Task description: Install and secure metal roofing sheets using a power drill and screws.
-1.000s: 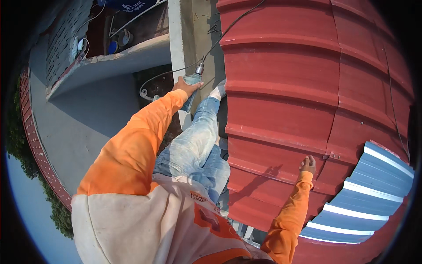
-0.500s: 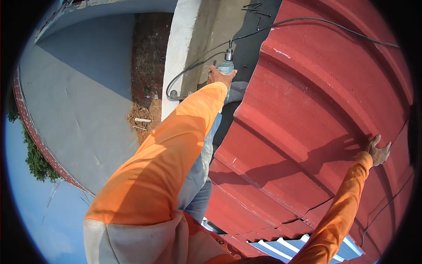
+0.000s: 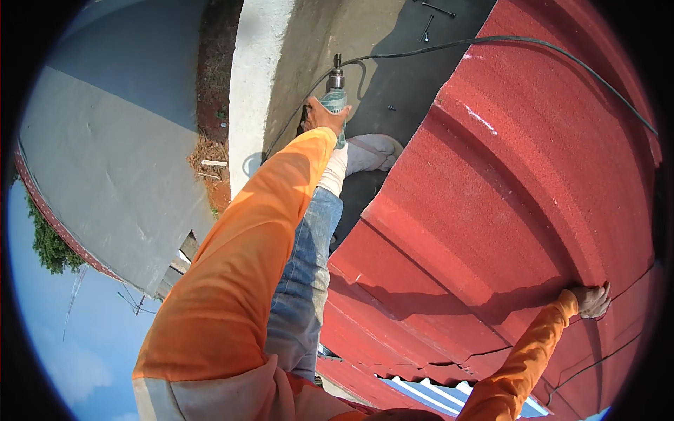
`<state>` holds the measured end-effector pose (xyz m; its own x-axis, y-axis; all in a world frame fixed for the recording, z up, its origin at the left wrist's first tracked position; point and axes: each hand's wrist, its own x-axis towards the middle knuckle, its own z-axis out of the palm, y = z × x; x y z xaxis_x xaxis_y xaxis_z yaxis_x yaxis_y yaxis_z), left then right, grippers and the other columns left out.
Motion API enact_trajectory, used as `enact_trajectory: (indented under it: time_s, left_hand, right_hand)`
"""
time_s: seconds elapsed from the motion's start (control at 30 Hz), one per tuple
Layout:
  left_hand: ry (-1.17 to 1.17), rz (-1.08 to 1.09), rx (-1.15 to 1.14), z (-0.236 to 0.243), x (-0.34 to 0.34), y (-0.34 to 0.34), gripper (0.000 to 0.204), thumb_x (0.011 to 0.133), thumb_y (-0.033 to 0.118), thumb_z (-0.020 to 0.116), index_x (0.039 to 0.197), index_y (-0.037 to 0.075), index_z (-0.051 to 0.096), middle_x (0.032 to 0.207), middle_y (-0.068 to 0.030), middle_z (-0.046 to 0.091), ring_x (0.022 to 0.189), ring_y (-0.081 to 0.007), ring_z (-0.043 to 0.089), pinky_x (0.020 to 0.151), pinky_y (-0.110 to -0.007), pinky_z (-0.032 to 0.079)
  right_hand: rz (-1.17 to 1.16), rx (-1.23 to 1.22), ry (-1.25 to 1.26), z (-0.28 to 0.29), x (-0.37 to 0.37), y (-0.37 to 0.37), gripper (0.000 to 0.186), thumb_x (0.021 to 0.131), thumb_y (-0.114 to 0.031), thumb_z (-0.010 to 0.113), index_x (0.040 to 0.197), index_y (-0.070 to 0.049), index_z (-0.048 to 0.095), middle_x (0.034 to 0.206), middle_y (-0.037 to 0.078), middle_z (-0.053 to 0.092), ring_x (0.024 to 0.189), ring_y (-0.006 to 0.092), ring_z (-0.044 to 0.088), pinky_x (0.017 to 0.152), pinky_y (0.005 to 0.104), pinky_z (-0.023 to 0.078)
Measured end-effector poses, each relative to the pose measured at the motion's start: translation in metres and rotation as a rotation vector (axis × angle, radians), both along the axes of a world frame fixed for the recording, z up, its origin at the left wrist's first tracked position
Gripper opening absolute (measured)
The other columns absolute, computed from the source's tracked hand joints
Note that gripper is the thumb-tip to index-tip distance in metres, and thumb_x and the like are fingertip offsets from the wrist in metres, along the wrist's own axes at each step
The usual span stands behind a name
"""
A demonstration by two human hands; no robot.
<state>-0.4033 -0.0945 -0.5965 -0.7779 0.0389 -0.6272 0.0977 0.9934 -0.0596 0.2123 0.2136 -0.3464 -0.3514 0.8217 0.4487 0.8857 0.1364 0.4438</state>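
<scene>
My left hand (image 3: 325,116) is wrapped round a green-grey power drill (image 3: 337,100). Its silver chuck and short dark bit point away from me, above a grey concrete ledge. My right hand (image 3: 592,300) rests on the ribbed red roof sheet (image 3: 477,182) at the right, its fingers laid against the surface with nothing visible in them. Just below the drill, a foot in a pale sock-like shoe (image 3: 372,152) stands on the ledge.
A black cable (image 3: 540,41) runs over the ledge and across the sheet. Several long screws (image 3: 426,28) lie at the far end of the ledge; a small one (image 3: 391,108) is nearer. Along the left runs a white wall top (image 3: 256,63), beside a drop to bare soil (image 3: 214,119).
My left hand and the drill have shifted left and slightly away from me. My right hand has moved down from above the sheet onto it. The view has shifted too.
</scene>
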Motion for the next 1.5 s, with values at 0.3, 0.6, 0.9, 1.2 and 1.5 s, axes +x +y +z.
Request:
enact_trajectory:
  time_s: [0.3,0.6,0.9,1.2,1.5]
  left_hand:
    - [-0.370,-0.740,0.305,-0.024,0.063,0.050,0.038,0.083,0.020,0.062,0.118,0.011,0.050,0.126,-0.0130,0.048,0.111,-0.0329,0.052,0.090,-0.048,0.043]
    - [-0.780,-1.397,0.010,-0.054,0.005,0.111,0.026,0.084,0.012,0.057,0.110,0.006,0.061,0.111,-0.0218,0.063,0.101,-0.0393,0.063,0.082,-0.046,0.053]
    - [-0.673,-0.421,0.670,0.003,-0.077,0.209,0.029,0.089,0.026,0.052,0.097,-0.001,0.059,0.083,-0.0094,0.062,0.070,-0.0227,0.061,0.064,-0.033,0.050]
    - [-0.387,-0.758,-0.035,-0.046,-0.013,0.283,0.042,0.075,0.041,0.072,0.105,0.011,0.071,0.114,-0.0152,0.065,0.106,-0.0335,0.063,0.089,-0.040,0.049]
    - [-0.164,-1.224,0.252,-0.067,-0.041,0.321,0.027,0.095,0.023,0.044,0.120,0.015,0.052,0.108,-0.0167,0.066,0.097,-0.0346,0.065,0.080,-0.045,0.051]
  right_hand:
    - [0.263,0.083,-0.151,0.007,-0.027,-0.007,0.039,0.097,-0.018,0.034,0.092,-0.007,0.070,0.103,0.000,0.071,0.107,0.0288,0.058,0.098,0.0410,0.038]
    - [0.297,0.036,-0.137,0.014,-0.046,-0.004,0.030,0.098,-0.016,0.036,0.096,-0.003,0.064,0.107,0.002,0.070,0.106,0.0317,0.059,0.096,0.0440,0.040]
    - [0.307,0.015,-0.079,0.018,-0.061,-0.013,0.024,0.100,-0.015,0.035,0.095,-0.004,0.056,0.105,0.006,0.070,0.107,0.0339,0.057,0.093,0.0475,0.041]
    - [0.341,-0.023,-0.078,0.021,-0.050,-0.012,0.023,0.100,-0.020,0.037,0.097,-0.004,0.052,0.108,0.010,0.068,0.106,0.0360,0.058,0.091,0.0495,0.042]
    - [0.360,-0.075,-0.094,0.022,-0.059,-0.011,0.024,0.101,-0.028,0.037,0.115,-0.009,0.045,0.109,0.012,0.067,0.107,0.0374,0.058,0.090,0.0513,0.042]
